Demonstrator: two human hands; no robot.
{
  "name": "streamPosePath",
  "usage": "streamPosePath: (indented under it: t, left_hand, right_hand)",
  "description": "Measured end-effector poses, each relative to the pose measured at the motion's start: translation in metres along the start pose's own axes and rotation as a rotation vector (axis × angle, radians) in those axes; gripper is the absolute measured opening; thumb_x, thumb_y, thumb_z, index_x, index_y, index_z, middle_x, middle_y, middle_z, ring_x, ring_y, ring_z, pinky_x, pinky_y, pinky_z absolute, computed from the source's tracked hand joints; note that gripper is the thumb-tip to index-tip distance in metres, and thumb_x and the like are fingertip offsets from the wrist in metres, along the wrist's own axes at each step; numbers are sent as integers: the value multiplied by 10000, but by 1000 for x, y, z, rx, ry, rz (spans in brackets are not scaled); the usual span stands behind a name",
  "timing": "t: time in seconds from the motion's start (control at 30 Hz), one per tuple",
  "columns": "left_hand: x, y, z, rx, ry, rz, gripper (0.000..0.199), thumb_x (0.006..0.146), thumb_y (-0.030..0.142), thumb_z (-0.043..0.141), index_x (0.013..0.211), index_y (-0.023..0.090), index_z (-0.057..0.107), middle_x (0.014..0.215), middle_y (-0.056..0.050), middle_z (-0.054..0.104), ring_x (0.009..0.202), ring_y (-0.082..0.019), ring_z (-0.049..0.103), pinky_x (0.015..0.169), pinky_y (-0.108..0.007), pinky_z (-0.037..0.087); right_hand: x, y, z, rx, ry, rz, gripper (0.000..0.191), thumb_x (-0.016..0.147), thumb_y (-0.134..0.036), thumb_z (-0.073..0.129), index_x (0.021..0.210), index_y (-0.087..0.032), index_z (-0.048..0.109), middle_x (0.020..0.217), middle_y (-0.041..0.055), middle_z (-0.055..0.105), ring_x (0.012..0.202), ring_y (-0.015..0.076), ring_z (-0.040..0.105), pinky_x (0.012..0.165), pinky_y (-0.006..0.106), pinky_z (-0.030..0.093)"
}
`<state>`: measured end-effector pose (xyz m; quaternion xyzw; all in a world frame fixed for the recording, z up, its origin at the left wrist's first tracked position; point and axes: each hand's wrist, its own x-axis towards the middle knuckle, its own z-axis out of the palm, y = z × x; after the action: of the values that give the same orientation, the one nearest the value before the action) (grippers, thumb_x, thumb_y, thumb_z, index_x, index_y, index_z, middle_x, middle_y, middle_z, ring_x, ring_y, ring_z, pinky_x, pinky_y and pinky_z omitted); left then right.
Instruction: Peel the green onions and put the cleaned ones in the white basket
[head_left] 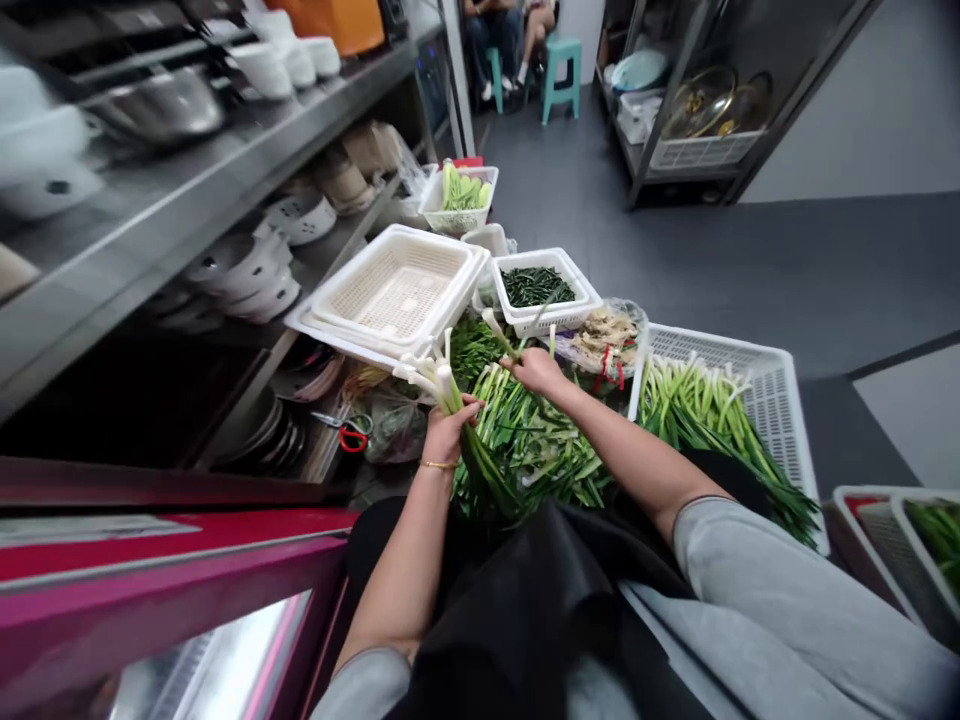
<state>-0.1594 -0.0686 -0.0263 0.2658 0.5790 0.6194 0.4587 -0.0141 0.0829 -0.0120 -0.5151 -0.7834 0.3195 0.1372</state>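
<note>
My left hand (pixel 448 428) is wrapped round a bunch of green onions (pixel 450 392), white ends up, leaves hanging down. My right hand (pixel 536 370) grips a single green onion (pixel 498 332), its white end pointing up and to the left. Below both hands lies a heap of loose green leaves and stalks (pixel 551 450). Right of my right forearm, a long white basket (pixel 772 385) holds many green onions (pixel 705 405), white ends toward the back. A white basket of chopped dark green pieces (pixel 538 287) stands beyond my right hand.
Stacked white baskets (pixel 405 285) stand ahead on the left, with cut green vegetables (pixel 465 190) behind. Red-handled scissors (pixel 354 434) lie left of my left hand. A bag of roots (pixel 604 340) sits ahead right. Metal shelves (pixel 247 150) line the left; seated people (pixel 499 30) are far back.
</note>
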Motion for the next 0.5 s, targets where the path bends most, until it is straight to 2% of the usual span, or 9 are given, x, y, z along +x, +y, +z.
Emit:
streamPosePath:
  t: [0.03, 0.1, 0.2, 0.3, 0.4, 0.43, 0.5]
  left_hand:
    - [-7, 10, 1, 18, 1, 59, 252, 596, 276, 759, 790, 129, 692, 781, -44, 698, 515, -83, 513, 526, -231, 415]
    - [-18, 28, 4, 82, -21, 172, 291, 636, 295, 739, 879, 137, 715, 884, -57, 707, 584, -100, 550, 571, -239, 437]
    - [-27, 40, 8, 152, -90, 250, 352, 607, 293, 767, 911, 125, 712, 862, -54, 705, 679, -145, 596, 639, -265, 462]
    - [-30, 32, 9, 113, -153, 193, 387, 534, 268, 814, 867, 118, 683, 729, -21, 675, 626, -144, 590, 596, -264, 454]
    - [-39, 15, 5, 47, -239, 82, 356, 560, 282, 810, 840, 132, 652, 639, -12, 639, 539, -134, 570, 498, -242, 397]
    - [-44, 9, 4, 28, -266, 41, 339, 574, 291, 804, 829, 135, 645, 615, -16, 631, 531, -143, 575, 483, -244, 385]
    - [-54, -2, 1, -5, -305, -41, 332, 582, 306, 797, 824, 139, 642, 592, -30, 626, 538, -167, 589, 487, -260, 390]
  right_hand:
    - [-8, -17, -9, 126, 6, -49, 446, 837, -535, 563, 800, -110, 695, 805, 129, 697, 675, 190, 659, 580, 240, 481]
    - [-28, -44, -20, 424, -63, -114, 450, 829, -542, 563, 759, -110, 668, 680, 78, 672, 440, 114, 557, 425, 219, 425]
    - [-63, -64, -18, 791, -188, -112, 353, 769, -459, 668, 707, -117, 607, 610, 26, 631, 359, 73, 486, 344, 201, 402]
    - [-93, -57, -4, 1130, -309, -51, 264, 731, -350, 727, 833, -138, 606, 648, -6, 632, 452, 81, 561, 432, 205, 505]
    - [-111, -36, 3, 1279, -519, -20, 333, 795, -398, 660, 1014, -153, 610, 754, 32, 679, 497, 97, 598, 430, 208, 504]
    - [-114, -30, 3, 1280, -529, -5, 341, 811, -413, 642, 1025, -150, 613, 762, 43, 686, 474, 93, 587, 396, 194, 472]
    - [-115, -22, -5, 1248, -412, 14, 294, 806, -375, 657, 965, -129, 631, 690, 37, 676, 400, 71, 530, 339, 167, 396]
